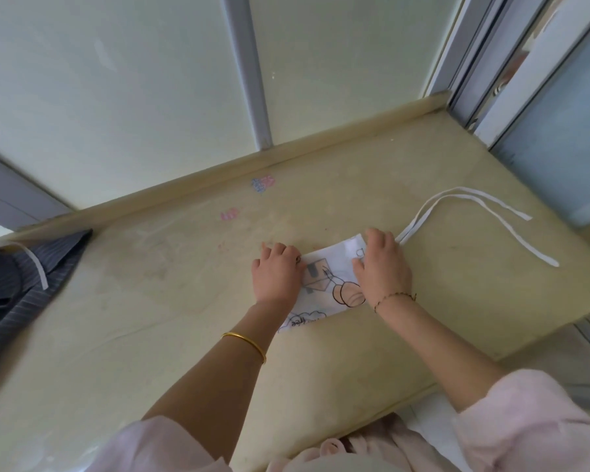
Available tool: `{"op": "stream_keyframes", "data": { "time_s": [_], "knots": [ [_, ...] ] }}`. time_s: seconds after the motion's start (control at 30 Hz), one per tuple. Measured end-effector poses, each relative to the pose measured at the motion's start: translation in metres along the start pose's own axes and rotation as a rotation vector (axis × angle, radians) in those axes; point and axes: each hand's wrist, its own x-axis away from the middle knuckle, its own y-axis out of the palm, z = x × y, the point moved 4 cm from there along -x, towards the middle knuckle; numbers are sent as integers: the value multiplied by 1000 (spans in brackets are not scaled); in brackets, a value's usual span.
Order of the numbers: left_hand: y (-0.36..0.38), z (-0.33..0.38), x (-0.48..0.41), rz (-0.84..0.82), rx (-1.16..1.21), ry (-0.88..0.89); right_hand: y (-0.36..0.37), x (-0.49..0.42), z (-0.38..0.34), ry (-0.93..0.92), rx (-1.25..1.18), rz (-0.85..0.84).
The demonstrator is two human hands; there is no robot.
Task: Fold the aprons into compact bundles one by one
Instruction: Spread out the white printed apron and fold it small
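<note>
Your left hand and right hand press on the folded white printed apron on the beige table, one at each end, fingers bent onto the cloth. Its white straps trail right.

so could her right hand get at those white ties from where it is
Probably yes. The right hand rests on the folded printed apron, and the white ties trail from right beside its fingers over bare table; nothing lies between.
</note>
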Motion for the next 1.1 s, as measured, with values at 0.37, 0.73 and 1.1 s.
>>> {"op": "stream_keyframes", "data": {
  "time_s": [0.37, 0.73, 1.1],
  "knots": [
    [-8, 0, -1, 44, -31, 10, 7, 14, -16, -416, 183, -406],
    [2, 18, 43, -360, -484, 444, 6, 7, -4, -508, 253, -479],
    [-15, 8, 24, -470, 50, 347, 0, 16, -20, -617, 575, -374]
  ]
}}
